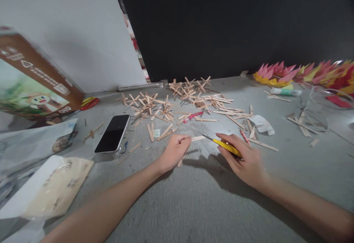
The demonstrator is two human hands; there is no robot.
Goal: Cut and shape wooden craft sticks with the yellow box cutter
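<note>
My left hand (176,150) is closed around a wooden craft stick (197,138), whose pale end sticks out to the right past the thumb. Another bit of wood shows below the same hand; whether it is a separate stick I cannot tell. A yellow utility knife (227,147) is gripped in my right hand (243,159), its dark tip pointing left. That tip is at or very near the stick's free end; contact is not certain. Beyond both hands lies a loose pile of craft sticks (149,104), many joined into crosses.
A phone (113,134) lies left of the pile, with a brown printed box (35,84) behind it. Plastic packaging (59,186) covers the near left. To the right are crumpled tissue (262,125), a glue stick (285,92), coiled clear tubing (312,110) and pink-yellow paper crowns (276,75).
</note>
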